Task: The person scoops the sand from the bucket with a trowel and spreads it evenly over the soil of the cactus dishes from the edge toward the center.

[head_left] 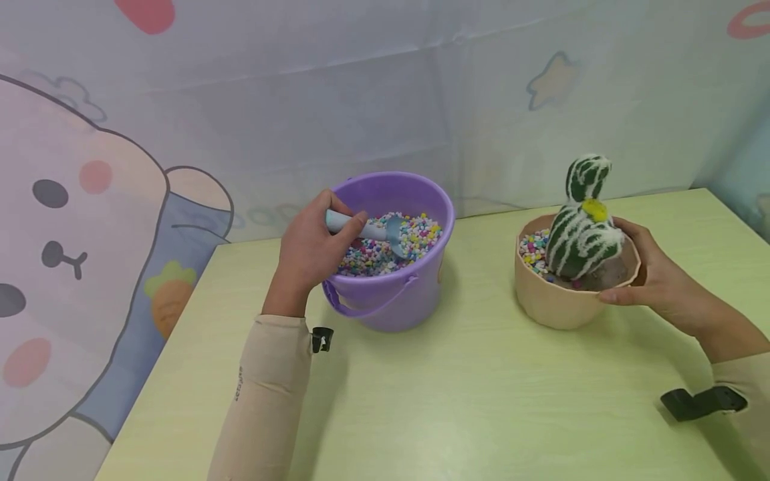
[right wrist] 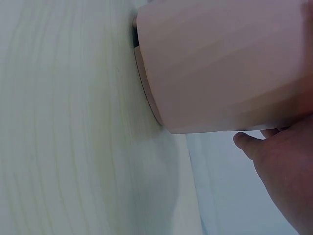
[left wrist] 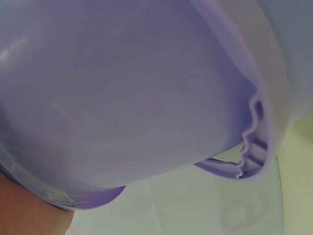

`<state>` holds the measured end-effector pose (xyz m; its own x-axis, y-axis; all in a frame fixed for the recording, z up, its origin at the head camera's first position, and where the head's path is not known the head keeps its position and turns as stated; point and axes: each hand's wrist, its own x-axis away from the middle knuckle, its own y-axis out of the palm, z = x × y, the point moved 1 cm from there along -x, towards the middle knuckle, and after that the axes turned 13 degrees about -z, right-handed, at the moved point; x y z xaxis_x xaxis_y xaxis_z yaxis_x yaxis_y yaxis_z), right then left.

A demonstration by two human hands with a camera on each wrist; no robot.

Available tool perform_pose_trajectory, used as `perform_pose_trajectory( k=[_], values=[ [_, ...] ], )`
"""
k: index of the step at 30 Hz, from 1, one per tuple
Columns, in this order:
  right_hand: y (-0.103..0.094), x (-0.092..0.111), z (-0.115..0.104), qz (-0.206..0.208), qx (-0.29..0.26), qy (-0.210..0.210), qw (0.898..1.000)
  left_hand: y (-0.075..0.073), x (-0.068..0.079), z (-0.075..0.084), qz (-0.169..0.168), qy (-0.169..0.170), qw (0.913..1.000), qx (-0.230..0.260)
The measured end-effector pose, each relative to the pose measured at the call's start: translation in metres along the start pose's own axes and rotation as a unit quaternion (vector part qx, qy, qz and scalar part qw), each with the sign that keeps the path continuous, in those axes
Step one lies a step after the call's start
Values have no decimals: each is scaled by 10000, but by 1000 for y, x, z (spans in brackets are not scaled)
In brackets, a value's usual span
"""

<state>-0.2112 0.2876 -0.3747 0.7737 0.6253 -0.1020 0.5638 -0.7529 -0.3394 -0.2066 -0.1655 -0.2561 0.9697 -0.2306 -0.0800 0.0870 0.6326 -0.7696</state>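
Note:
My left hand [head_left: 309, 244] grips the pale blue handle of a small scoop [head_left: 394, 235]. The scoop's blade lies at the surface of multicoloured pebbles [head_left: 424, 237] inside a purple bucket [head_left: 400, 304]. Bucket wall and carrying handle [left wrist: 254, 156] fill much of the left wrist view. To the right, my right hand [head_left: 668, 287] holds a beige pot [head_left: 556, 304] at its rim, thumb in front. In the pot stands a green cactus [head_left: 580, 247] with white fuzz and a yellow flower. Coloured pebbles cover the pot's left part; grey-brown soil shows at the right.
Both containers stand on a light yellow-green tabletop [head_left: 433, 401]. Close behind it hangs a printed cloth [head_left: 373, 100] with a cartoon animal at the left. Dark straps hang at both sleeves.

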Motion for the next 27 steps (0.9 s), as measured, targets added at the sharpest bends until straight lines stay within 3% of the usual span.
perform_pose_trajectory(
  k=[14,21,27],
  values=[
    [-1,1,-1,100,276,289,9992,-2,2,0,-227,405,9969,634],
    [0,2,-1,38,212,244,9995,-2,3,-2,-153,615,9956,687],
    [1,1,0,-40,248,247,9994,1,3,-6,2,639,9914,1144]
  ],
)
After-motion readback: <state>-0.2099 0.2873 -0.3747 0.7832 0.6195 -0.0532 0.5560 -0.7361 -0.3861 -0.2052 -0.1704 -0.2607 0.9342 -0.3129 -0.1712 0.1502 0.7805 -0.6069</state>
